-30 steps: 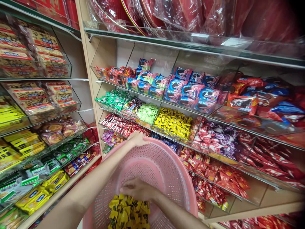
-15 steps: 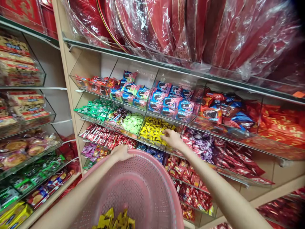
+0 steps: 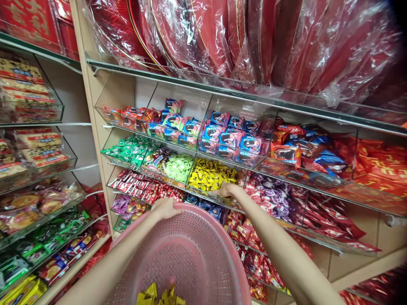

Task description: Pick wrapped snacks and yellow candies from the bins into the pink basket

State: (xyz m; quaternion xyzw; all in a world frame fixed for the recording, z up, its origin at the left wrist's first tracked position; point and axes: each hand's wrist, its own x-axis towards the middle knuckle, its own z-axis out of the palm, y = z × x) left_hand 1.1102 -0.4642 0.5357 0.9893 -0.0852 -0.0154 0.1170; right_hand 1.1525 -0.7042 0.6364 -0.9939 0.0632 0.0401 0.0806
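Note:
My left hand (image 3: 165, 208) grips the far rim of a pink plastic basket (image 3: 197, 245), its fingers wrapped over the edge. Small yellow-wrapped candies (image 3: 159, 295) lie at the bottom of the basket. My right hand (image 3: 224, 189) reaches to the front of a clear shelf bin of yellow-wrapped candies (image 3: 212, 173). Its fingers stretch left at the candies by the bin's front lip, and I see nothing held in them. Some fingertips are hard to make out.
Green candies (image 3: 125, 149), Snickers packs (image 3: 158, 159) and purple-wrapped candies (image 3: 270, 192) fill neighbouring bins. Blue-and-pink packets (image 3: 229, 136) sit one tier above. Plastic-wrapped red items (image 3: 210, 38) stand on the glass shelf above. Packaged snacks (image 3: 27, 106) line the left shelves.
My right hand has moved slightly down and left, closer to the front lip of the yellow candy bin. My left hand stays on the basket rim. The view has shifted a little.

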